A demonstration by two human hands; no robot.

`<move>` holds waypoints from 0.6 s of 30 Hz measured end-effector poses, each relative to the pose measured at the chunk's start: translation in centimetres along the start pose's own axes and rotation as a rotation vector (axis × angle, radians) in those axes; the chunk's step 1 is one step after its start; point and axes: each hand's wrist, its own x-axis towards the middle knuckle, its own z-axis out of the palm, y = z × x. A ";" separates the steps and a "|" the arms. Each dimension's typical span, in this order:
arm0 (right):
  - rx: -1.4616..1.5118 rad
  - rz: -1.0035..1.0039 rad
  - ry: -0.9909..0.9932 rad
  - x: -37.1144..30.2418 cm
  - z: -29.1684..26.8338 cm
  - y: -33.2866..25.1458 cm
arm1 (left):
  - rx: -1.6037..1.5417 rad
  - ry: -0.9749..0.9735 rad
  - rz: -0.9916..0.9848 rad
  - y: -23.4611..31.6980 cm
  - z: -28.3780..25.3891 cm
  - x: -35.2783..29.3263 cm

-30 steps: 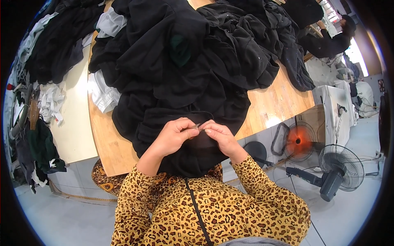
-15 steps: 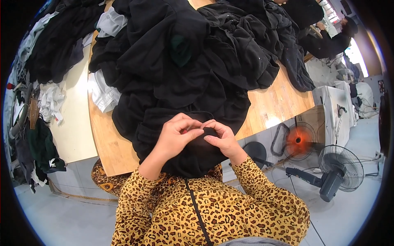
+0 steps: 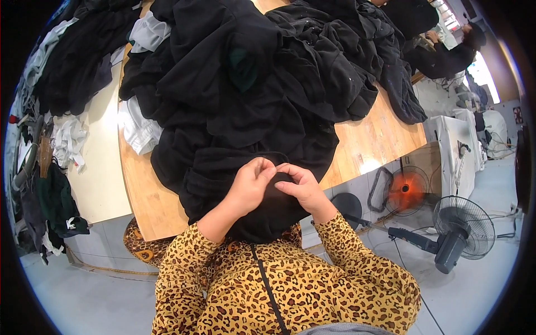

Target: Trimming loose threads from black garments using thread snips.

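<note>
A heap of black cloth garments (image 3: 251, 111) covers the middle of the wooden table, and its near fold hangs over the edge towards my lap. My left hand (image 3: 249, 187) is closed in a pinch just above this fold; whatever lies between its fingertips is too small or hidden to make out. Touching or almost touching it, my right hand (image 3: 304, 188) grips a bit of the black garment (image 3: 277, 192) between thumb and curled fingers. Both sets of fingertips meet over the cloth.
White cloth pieces (image 3: 139, 125) stick out at the heap's left. More dark garments (image 3: 84, 61) lie on a pale table at left. To the right stand a grey fan (image 3: 463, 229) and an orange-lit round fan (image 3: 406, 188). Another person's dark sleeve (image 3: 446, 58) shows at far right.
My left hand has turned and drawn its fingers closer together, its back now more towards me. The right hand stays almost where it was, and the cloth has barely shifted.
</note>
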 end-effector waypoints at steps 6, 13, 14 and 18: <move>0.302 0.130 -0.041 0.2 -1.1 -0.1 | 0.071 -0.017 -0.033 2.1 -2.2 0.4; 0.480 0.249 -0.085 0.3 -1.4 -0.8 | 0.615 -0.353 0.011 5.0 -4.1 -0.1; 0.480 0.249 -0.086 0.3 -1.3 -0.8 | 0.616 -0.352 0.012 4.6 -4.2 -0.2; 0.438 0.222 -0.107 0.2 -1.2 -0.8 | 0.757 -0.393 0.260 4.9 -4.2 -0.5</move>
